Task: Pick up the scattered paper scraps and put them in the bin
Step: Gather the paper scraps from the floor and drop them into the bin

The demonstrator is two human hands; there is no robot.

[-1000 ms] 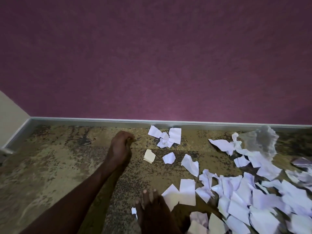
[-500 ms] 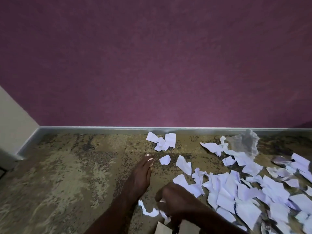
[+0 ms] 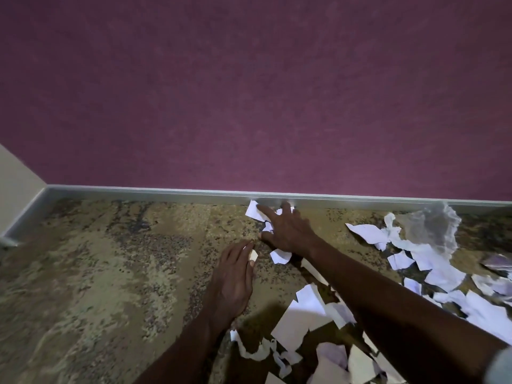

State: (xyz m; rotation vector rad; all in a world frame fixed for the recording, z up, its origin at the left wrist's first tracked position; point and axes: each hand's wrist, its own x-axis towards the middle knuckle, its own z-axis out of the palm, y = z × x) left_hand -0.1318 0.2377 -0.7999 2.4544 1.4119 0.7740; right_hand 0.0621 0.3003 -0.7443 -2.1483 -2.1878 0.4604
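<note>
Your right hand (image 3: 288, 231) lies spread, fingers apart, on torn white paper scraps (image 3: 256, 212) by the grey skirting (image 3: 138, 193); your left hand (image 3: 235, 275), fingers straight and together, touches a cream scrap (image 3: 253, 255). Flat pieces could slide away; no bin visible.

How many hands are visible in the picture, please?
2. The left hand rests by a small scrap on the floor; the right hand spreads over scraps near the baseboard.

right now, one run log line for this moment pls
phase: gathering scraps | left hand: flat on small scrap | right hand: spread over scraps by baseboard | bin: not in view
</note>
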